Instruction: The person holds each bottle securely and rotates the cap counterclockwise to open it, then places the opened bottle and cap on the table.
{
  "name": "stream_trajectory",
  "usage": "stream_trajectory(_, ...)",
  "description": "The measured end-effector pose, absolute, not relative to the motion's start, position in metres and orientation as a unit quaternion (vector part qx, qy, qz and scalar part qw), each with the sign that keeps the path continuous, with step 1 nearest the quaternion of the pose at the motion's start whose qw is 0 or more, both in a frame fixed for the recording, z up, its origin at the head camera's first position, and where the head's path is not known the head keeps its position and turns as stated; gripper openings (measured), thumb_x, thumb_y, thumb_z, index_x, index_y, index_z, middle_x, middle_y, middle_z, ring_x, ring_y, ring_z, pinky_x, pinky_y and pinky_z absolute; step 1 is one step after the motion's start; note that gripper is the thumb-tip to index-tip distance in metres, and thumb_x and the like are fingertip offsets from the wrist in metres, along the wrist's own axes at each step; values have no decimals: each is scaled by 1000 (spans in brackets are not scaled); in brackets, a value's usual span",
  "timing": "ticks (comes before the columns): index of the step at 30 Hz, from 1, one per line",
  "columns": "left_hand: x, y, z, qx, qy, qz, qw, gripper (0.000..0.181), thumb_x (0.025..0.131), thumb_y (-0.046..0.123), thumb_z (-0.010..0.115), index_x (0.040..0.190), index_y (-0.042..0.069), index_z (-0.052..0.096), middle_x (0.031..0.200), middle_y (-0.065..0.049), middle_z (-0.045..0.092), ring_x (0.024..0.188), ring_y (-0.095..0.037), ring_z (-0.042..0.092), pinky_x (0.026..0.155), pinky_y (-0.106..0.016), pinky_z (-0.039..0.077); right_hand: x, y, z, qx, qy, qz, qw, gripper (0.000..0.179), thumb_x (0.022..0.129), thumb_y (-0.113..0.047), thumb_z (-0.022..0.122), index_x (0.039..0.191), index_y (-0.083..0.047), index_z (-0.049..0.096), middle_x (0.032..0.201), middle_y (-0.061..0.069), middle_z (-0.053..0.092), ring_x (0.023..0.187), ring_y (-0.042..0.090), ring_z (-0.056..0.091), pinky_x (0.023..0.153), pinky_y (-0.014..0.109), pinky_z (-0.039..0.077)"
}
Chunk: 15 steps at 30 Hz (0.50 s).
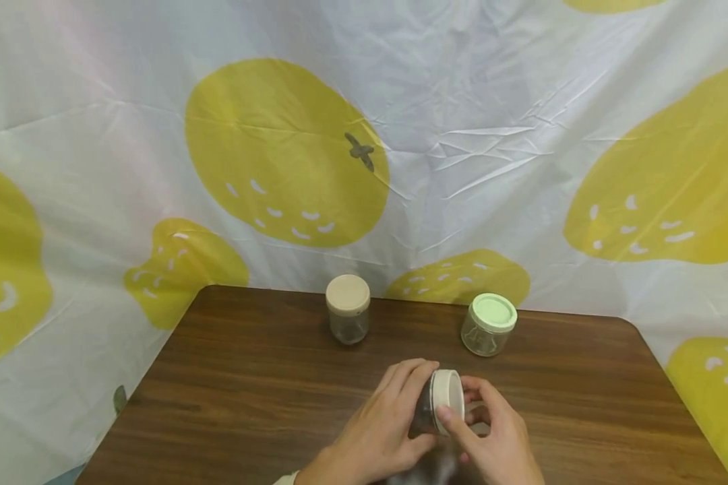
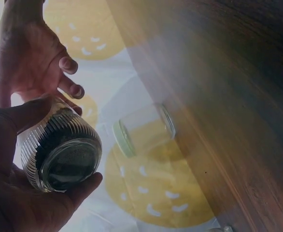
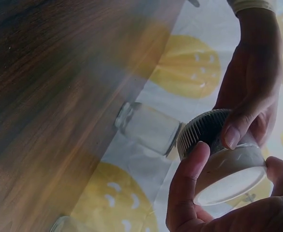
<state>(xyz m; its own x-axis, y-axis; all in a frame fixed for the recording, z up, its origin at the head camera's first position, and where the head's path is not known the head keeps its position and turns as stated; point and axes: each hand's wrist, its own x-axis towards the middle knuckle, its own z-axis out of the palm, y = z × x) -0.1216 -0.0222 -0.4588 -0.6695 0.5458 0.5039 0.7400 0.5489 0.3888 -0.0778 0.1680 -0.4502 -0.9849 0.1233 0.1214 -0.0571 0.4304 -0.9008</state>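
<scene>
My left hand point(image 1: 379, 417) grips a small ribbed glass jar point(image 2: 66, 150) with dark contents, fingers over its far side and thumb below. The jar is tipped on its side above the table, its off-white lid point(image 1: 444, 397) facing right. At that lid is my right hand point(image 1: 500, 431), its thumb on the near edge and its fingers curled around the far side. In the right wrist view, digits hold the lid's rim from both sides, with one tip reaching the ribbed glass. The lid sits on the jar.
Toward the back of the brown wooden table point(image 1: 249, 391) stands a clear jar with a beige lid point(image 1: 348, 296). Further right is a shorter clear jar with a pale green lid point(image 1: 493, 312). A white cloth point(image 1: 461, 175) with yellow fruit prints hangs behind the table.
</scene>
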Motion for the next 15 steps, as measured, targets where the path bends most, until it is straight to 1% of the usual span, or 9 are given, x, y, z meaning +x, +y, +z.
stream_trajectory(2,-122,-22,-459,-374,-864,-293,168,96,73,24,90,155,12,42,146,-4,54,132,-19,56,108,-34,55,-79,169,-452,-11,-841,532,100,40,91,-21,83,127,-14,67,107,9,69,77,2,65,48,32,58)
stream_trajectory(4,-121,-21,-459,-375,-863,-296,163,95,73,23,89,155,11,41,146,-5,54,133,-19,56,110,-35,55,-79,169,-453,-5,-848,515,125,41,89,-20,86,125,-13,70,102,7,71,78,-1,66,52,29,59)
stream_trajectory(8,-120,-21,-460,-372,-862,-312,147,93,76,24,87,155,10,40,147,-5,52,133,-19,56,109,-35,55,-81,171,-453,4,-874,458,163,44,84,-25,91,122,-13,74,96,-2,72,81,-2,67,59,23,59)
stream_trajectory(11,-120,-21,-462,-369,-859,-325,141,92,77,26,86,155,10,39,147,-4,52,131,-17,57,108,-35,55,-83,171,-450,12,-885,435,166,47,83,-29,91,123,-13,74,95,-5,70,82,0,67,59,23,58)
stream_trajectory(15,-120,-21,-463,-366,-857,-335,135,92,78,26,85,155,11,39,147,-3,52,130,-16,57,107,-34,55,-84,172,-449,31,-887,432,163,50,83,-28,91,126,-9,73,96,-5,68,83,3,68,58,23,58)
